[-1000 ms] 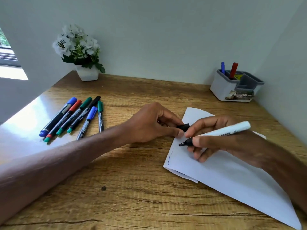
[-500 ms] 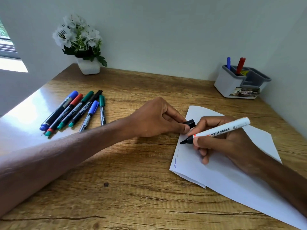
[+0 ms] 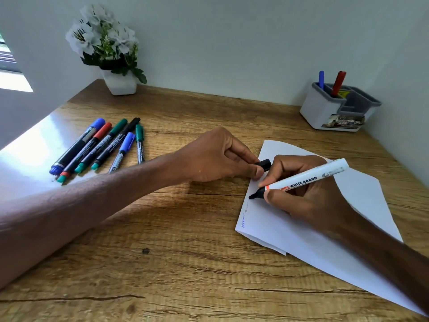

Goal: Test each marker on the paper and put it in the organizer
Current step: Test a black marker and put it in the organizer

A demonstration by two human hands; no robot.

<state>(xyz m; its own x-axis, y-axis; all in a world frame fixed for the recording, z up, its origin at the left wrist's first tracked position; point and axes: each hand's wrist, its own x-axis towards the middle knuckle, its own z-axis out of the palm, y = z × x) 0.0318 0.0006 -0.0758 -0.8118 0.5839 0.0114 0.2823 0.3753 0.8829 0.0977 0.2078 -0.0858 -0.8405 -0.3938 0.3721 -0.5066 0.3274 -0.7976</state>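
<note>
The right hand [image 3: 306, 196] is clamped round a white marker [image 3: 308, 178] in a writing grip, thumb and fingers curled on the barrel near the nib end. The barrel carries the print "WHITE BOARD". The marker is tilted, with its rear end up and to the right and its black nib down at the left edge of the paper [image 3: 362, 196]. Whether the nib actually touches the sheet cannot be told.

The left hand [image 3: 216, 156] pinches the black cap [image 3: 265, 164] between thumb and fingers. It rests just beside the right hand at the upper left corner of the paper, and its forearm lies across the bench [image 3: 185, 270].

The paper lies on the right side of the bench, with a second sheet edge showing beneath it at the near corner. A short blue squiggle [image 3: 243, 221] and a fainter mark above it run along the left margin, just below the nib.

The organizer [image 3: 322, 112] stands in the far right corner, well apart from the hands. A blue marker [image 3: 321, 79] and a red marker [image 3: 338, 82] stand upright in its tall left compartment.

A row of six capped markers [image 3: 104, 145] lies on the left of the bench, side by side and touching. A potted white flower [image 3: 119, 83] stands at the far left against the wall.
</note>
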